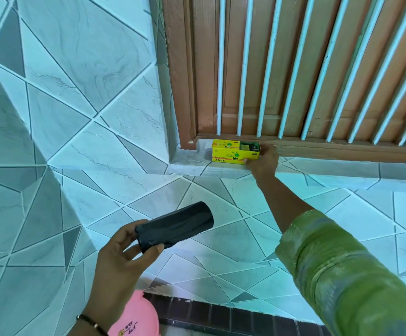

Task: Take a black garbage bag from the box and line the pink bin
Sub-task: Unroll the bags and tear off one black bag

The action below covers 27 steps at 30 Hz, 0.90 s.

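Low at left, gripped at its near end in the left hand (121, 258): a black garbage bag roll (174, 226), long axis slanting up and rightward. Directly beneath that wrist, a sliver of the pink bin (136, 316), nearer this hand than the other. Farther right, on the window ledge (318, 169), the yellow box (235, 152), its right end clasped by the outstretched right hand (263, 160).

The yellow box (235, 152) on the sill is showing "eco bin" printed twice in green. The pink bin (136, 316) is carrying handwritten dark marks, too small to read.
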{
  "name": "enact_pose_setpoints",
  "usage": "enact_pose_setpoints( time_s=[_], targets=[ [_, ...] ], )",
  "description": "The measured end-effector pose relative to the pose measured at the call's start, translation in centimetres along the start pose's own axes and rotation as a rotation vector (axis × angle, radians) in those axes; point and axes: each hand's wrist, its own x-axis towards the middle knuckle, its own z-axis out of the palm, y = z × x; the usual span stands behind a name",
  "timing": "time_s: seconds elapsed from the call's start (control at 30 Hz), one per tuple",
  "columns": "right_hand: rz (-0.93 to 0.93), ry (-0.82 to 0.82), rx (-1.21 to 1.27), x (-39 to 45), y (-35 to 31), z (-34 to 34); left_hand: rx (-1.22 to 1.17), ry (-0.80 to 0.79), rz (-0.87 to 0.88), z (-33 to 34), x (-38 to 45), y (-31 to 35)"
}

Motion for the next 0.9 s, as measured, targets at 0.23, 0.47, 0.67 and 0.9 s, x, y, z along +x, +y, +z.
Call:
enact_pose_setpoints(
  time_s=[0.23, 0.47, 0.67, 0.9],
  targets=[
    [-0.047, -0.103, 0.368, -13.7, -0.4, -5.0, -0.012, -0.036, -0.015, -0.3, -1.3, 0.8],
    [0.322, -0.604, 0.735, -32.0, -0.1, -8.2, -0.136, -0.106, -0.075, 0.2, -5.9, 0.8],
    [0.27, -0.439, 0.801, -35.3, -1.2, -9.7, -0.082, -0.192, -0.16, 0.9, -9.2, 0.1],
    [0.373, -0.388, 0.842, -37.1, -2.6, -10.9, 0.611, -0.43, 0.253, 0.6, -10.0, 1.1]
  ],
)
